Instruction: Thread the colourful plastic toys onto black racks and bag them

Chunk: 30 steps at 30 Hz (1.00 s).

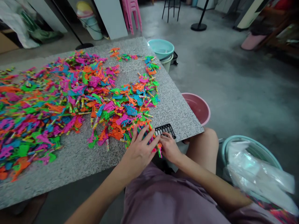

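My left hand (141,147) lies palm down with spread fingers on the near edge of a heap of small, bright plastic toy guns (125,119). Some of these pieces are under its fingers. Beside it, my right hand (170,147) has its fingers curled at the near edge of a black plastic grid tray (168,130). What it grips is hidden by the fingers. A few coloured toy pieces (159,150) stick out between both hands, over the table's front edge. Some toys carry little clear tubes with yellow bands.
A speckled stone table (184,129) bears a large mixed heap (58,102) on the left. By its right edge stand a turquoise basin (161,46) and a pink basin (201,109). At my right, a green basket (225,149) holds clear plastic bags (254,171).
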{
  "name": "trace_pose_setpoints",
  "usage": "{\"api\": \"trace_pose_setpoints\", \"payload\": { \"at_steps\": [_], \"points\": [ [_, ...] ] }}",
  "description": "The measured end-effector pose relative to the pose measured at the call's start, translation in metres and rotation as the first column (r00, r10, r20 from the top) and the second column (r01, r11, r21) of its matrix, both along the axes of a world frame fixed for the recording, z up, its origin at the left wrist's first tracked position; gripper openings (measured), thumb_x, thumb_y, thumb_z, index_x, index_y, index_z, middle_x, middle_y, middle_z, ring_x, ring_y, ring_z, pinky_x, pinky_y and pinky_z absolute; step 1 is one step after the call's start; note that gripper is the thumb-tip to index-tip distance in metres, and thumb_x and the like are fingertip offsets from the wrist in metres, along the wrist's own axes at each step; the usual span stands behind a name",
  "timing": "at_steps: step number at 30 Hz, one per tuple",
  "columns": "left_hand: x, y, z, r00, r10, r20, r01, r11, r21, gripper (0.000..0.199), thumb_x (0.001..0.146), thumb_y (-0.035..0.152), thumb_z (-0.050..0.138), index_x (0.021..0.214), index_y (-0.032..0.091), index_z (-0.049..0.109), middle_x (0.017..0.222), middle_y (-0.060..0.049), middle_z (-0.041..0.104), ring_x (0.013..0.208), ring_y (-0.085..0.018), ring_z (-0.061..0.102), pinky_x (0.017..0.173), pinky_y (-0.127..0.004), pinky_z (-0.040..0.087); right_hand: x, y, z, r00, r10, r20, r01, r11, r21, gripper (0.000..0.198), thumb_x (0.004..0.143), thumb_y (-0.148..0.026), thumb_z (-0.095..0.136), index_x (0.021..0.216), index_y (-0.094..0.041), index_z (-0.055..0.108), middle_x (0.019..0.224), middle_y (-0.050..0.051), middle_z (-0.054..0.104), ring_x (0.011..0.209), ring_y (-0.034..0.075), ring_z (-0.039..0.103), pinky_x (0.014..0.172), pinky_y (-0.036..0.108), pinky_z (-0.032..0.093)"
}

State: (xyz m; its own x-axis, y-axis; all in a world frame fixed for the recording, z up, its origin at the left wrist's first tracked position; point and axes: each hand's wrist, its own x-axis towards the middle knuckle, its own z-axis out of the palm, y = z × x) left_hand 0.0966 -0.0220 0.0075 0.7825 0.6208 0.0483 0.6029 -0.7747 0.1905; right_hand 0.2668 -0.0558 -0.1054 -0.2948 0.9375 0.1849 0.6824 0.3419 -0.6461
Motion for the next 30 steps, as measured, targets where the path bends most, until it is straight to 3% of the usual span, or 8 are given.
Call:
{"api": "trace_pose_setpoints", "payload": {
  "at_steps": [3,8,13,18,20,24,27,30],
  "points": [
    [-0.002,-0.001,0.001,1.000,0.016,0.005,-0.016,1.000,-0.010,0.031,0.094,0.026,0.054,0.123,0.022,0.063,0.139,-0.010,0.056,0.140,-0.033,0.036,0.117,-0.067,0.013,0.005,-0.004,-0.004,0.993,0.008,-0.114,-0.003,0.999,0.048,0.021,0.089,-0.014,0.053,0.107,-0.019,0.062,0.109,0.010,0.069,0.108,0.022,0.060,0.102,0.041,0.039],
    [-0.004,-0.001,0.001,1.000,0.025,-0.006,-0.025,0.999,-0.022,0.036,0.095,0.025,0.051,0.129,0.018,0.058,0.140,-0.010,0.055,0.140,-0.032,0.036,0.118,-0.066,0.012,0.007,-0.006,-0.006,0.991,0.035,-0.133,-0.026,0.998,0.064,0.025,0.093,-0.018,0.049,0.115,-0.020,0.063,0.107,0.011,0.070,0.111,0.024,0.058,0.097,0.043,0.044],
    [-0.005,0.000,-0.005,1.000,0.007,-0.021,-0.007,1.000,0.004,0.034,0.096,0.021,0.049,0.128,0.017,0.059,0.142,-0.010,0.054,0.142,-0.032,0.033,0.118,-0.066,0.010,0.005,-0.004,-0.014,0.960,0.077,-0.269,-0.055,0.994,0.091,0.029,0.097,-0.025,0.041,0.111,-0.018,0.065,0.100,0.012,0.071,0.091,0.021,0.065,0.084,0.036,0.052],
    [-0.005,0.001,-0.004,0.999,-0.012,-0.041,0.011,1.000,-0.013,0.042,0.097,0.021,0.044,0.137,0.014,0.050,0.146,-0.011,0.050,0.143,-0.031,0.032,0.117,-0.065,0.016,0.017,-0.003,0.011,0.915,-0.025,-0.402,0.029,1.000,0.003,0.025,0.095,-0.033,0.046,0.099,-0.022,0.068,0.092,0.007,0.071,0.083,0.019,0.067,0.078,0.032,0.053],
    [-0.005,0.001,-0.003,0.999,0.004,-0.040,-0.005,1.000,-0.017,0.043,0.095,0.021,0.047,0.138,0.016,0.050,0.144,-0.009,0.052,0.142,-0.030,0.033,0.118,-0.062,0.016,0.025,-0.005,0.021,0.883,-0.125,-0.453,0.128,0.992,-0.024,0.018,0.091,-0.036,0.056,0.095,-0.022,0.068,0.089,0.006,0.070,0.082,0.019,0.066,0.075,0.031,0.052],
    [-0.002,0.000,-0.003,1.000,0.019,-0.024,-0.019,1.000,0.024,0.042,0.092,0.020,0.053,0.134,0.017,0.053,0.140,-0.009,0.056,0.143,-0.029,0.033,0.120,-0.061,0.014,0.031,-0.012,0.016,0.758,-0.431,-0.490,0.405,0.899,-0.165,0.018,0.084,-0.038,0.066,0.089,-0.021,0.064,0.077,0.002,0.066,0.065,0.016,0.059,0.060,0.027,0.049],
    [0.000,-0.001,-0.004,0.999,0.030,-0.024,-0.029,0.999,0.045,0.038,0.093,0.021,0.054,0.130,0.016,0.057,0.137,-0.011,0.057,0.142,-0.031,0.033,0.119,-0.062,0.015,0.018,-0.017,0.001,0.720,-0.469,-0.512,0.335,0.881,-0.335,0.020,0.081,-0.037,0.068,0.088,-0.020,0.060,0.071,0.000,0.063,0.057,0.014,0.056,0.053,0.025,0.048],
    [0.002,-0.002,-0.003,0.999,0.031,-0.038,-0.029,0.998,0.055,0.036,0.094,0.022,0.051,0.129,0.013,0.057,0.136,-0.013,0.058,0.142,-0.032,0.034,0.118,-0.062,0.018,0.000,-0.016,-0.008,0.715,-0.413,-0.564,0.214,0.897,-0.386,0.019,0.082,-0.033,0.065,0.095,-0.020,0.058,0.079,0.003,0.066,0.064,0.016,0.062,0.057,0.027,0.053]
  ]
}}
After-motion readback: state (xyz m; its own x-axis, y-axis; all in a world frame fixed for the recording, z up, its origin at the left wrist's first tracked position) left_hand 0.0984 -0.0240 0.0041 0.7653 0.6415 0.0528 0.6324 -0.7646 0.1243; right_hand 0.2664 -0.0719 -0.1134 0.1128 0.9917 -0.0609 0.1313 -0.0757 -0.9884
